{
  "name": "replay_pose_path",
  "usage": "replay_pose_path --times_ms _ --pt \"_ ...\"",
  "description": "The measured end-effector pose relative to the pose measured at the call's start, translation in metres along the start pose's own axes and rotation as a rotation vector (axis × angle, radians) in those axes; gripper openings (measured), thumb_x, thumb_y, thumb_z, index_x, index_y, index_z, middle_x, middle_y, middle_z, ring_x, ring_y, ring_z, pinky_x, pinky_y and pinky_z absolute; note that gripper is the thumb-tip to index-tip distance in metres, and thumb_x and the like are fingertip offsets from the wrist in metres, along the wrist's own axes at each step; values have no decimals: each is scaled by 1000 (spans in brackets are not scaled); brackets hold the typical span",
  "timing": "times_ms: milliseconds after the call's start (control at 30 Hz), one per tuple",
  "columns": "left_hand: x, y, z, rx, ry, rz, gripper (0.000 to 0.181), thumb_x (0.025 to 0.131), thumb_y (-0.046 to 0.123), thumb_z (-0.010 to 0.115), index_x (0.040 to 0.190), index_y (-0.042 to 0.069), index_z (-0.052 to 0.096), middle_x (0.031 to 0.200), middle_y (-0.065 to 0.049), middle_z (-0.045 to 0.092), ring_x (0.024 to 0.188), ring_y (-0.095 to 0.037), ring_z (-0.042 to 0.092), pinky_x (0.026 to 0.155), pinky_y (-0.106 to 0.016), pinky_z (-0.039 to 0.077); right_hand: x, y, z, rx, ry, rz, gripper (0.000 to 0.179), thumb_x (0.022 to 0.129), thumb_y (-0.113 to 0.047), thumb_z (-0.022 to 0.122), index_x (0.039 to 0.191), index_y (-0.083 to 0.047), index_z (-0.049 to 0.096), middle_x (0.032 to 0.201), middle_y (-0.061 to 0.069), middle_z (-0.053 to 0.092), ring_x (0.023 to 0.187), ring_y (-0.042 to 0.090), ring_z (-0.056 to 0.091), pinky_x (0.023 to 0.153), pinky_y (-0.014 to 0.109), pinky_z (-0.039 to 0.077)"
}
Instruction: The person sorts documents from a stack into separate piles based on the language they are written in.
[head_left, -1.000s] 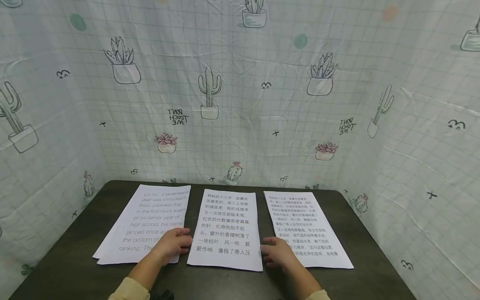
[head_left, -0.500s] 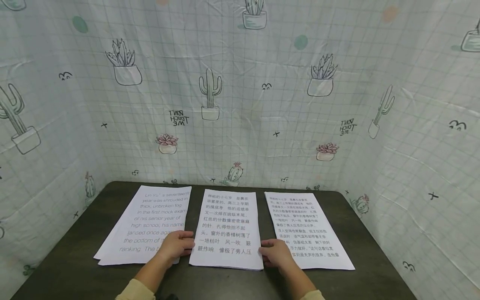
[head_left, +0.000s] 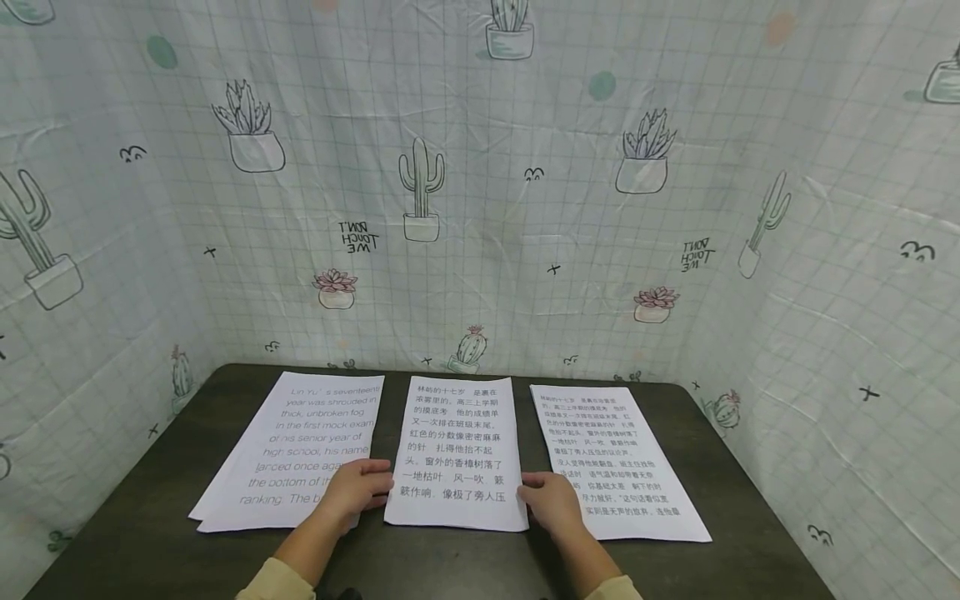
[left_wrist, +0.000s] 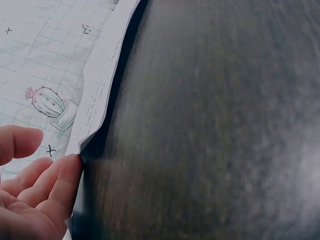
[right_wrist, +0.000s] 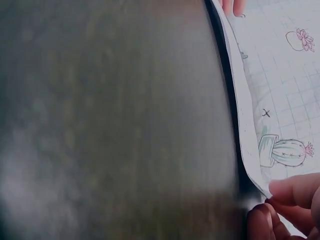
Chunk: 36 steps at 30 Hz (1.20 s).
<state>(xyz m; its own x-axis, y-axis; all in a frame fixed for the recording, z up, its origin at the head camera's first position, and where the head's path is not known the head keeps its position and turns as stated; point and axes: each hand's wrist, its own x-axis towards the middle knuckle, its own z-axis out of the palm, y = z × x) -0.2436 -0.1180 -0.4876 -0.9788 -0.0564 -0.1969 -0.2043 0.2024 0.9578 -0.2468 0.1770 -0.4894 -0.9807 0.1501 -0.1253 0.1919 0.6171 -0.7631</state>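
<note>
A stack of white sheets printed with Chinese text [head_left: 453, 454] lies in the middle of the head view, between my hands. My right hand [head_left: 553, 502] pinches its right edge between thumb and finger, as the right wrist view shows. At the left edge, my left hand [head_left: 348, 492] touches the paper with extended fingertips. The left thumb [left_wrist: 22, 142] stands apart from the sheets in the left wrist view. In both wrist views the near edge of the paper [right_wrist: 245, 110] bows, with a dark gap beside it above the tabletop.
To the left lies a fanned stack with English text [head_left: 300, 442], partly under my left hand. Another stack with smaller Chinese text [head_left: 622, 458] lies at the right, behind my right hand. The dark table [head_left: 450, 567] is bordered by a cactus-print cloth [head_left: 480, 250].
Both hands have come in against the sides of the middle stack, and the right one now pinches its edge. The stack's near edge has shifted up and slightly right in the head view.
</note>
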Motion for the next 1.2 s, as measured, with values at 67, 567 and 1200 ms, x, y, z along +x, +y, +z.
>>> replay_pose_path --times_ms 67,567,1200 --pt "0 -1 0 -9 1 0 44 85 0 64 125 -16 55 119 -30 62 95 -28 69 83 -42 59 0 -2 1 -31 19 -13 29 86 -10 66 111 4 71 109 22 71 90 28 69 70 38 57" --pt "3 1 5 -1 8 7 47 80 -5 66 125 -15 55 116 -31 65 96 -29 69 79 -41 59 -1 -4 5 -33 45 -49 35 85 -12 67 116 4 69 106 17 71 90 22 64 76 37 52" --pt "4 -3 -1 23 82 34 48 77 -6 59 124 -16 57 108 -28 69 73 -14 64 59 -25 48 0 3 2 483 -238 87 54 92 -11 59 142 3 46 125 22 60 84 16 65 68 29 54"
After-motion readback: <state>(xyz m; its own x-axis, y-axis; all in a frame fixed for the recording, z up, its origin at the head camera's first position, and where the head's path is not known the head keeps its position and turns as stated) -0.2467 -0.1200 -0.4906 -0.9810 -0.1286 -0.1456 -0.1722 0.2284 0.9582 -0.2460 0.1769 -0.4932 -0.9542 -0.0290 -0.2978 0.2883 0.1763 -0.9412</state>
